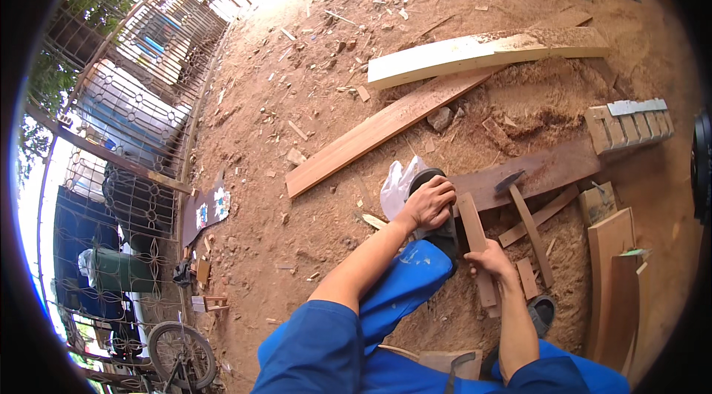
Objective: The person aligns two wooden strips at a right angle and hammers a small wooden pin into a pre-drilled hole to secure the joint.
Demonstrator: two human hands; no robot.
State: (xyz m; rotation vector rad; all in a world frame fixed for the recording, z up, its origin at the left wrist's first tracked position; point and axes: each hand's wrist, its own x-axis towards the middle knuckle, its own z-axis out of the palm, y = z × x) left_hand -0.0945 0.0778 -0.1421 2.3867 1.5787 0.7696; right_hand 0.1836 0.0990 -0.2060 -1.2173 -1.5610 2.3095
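Note:
My right hand (489,259) is closed around a narrow reddish-brown wooden strip (472,217), which slants upward from my grip. The strip's upper end lies close to my left hand (432,203). My left fingers are curled over a dark object with a rounded black end (426,177); its kind is mostly hidden. Beside that hand lies a crumpled translucent plastic bag (399,188). A wooden-handled hammer (531,227) rests to the right of the strip, its dark head lying on a brown plank (552,170).
Beyond my hands lie a long reddish board (371,143) and a thick pale beam (482,54). A slotted wooden block (630,127) sits at right, above upright boards (614,283). Sawdust and wood scraps cover the dirt ground. A metal fence (133,97) and bicycle wheel (182,355) are left.

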